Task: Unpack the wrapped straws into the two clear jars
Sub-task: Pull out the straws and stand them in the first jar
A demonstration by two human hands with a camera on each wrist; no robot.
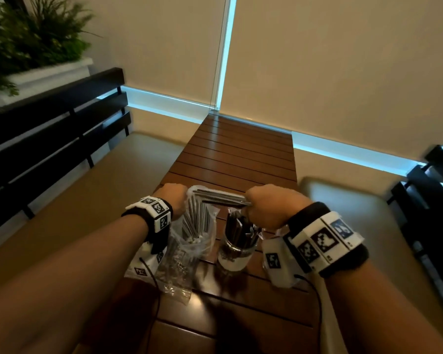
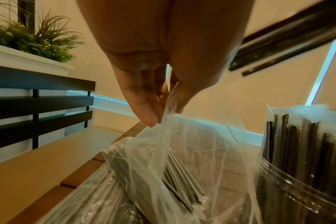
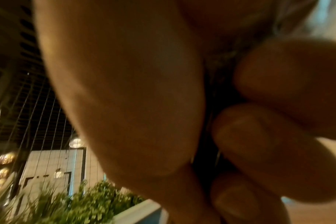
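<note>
On the slatted wooden table (image 1: 241, 154) a clear plastic bag (image 1: 193, 233) holds several grey wrapped straws. My left hand (image 1: 173, 198) pinches the bag's top edge between thumb and fingers (image 2: 150, 112), keeping its mouth (image 2: 182, 151) open. My right hand (image 1: 266, 208) grips a bundle of wrapped straws (image 1: 223, 198), held level above the bag and jar; the same bundle (image 2: 288, 42) shows at the upper right of the left wrist view. A clear jar (image 1: 237, 246) right of the bag stands packed with dark straws (image 2: 297, 144). In the right wrist view curled fingers (image 3: 269, 133) hide most of the straws. A second jar is not visible.
Crumpled clear plastic (image 1: 177, 290) trails from the bag toward the table's near edge. Black slatted bench backs stand left (image 1: 49, 129) and right (image 1: 435, 200), with beige seats (image 1: 87, 195) beside the table. A white planter with greenery (image 1: 36, 47) sits at the far left.
</note>
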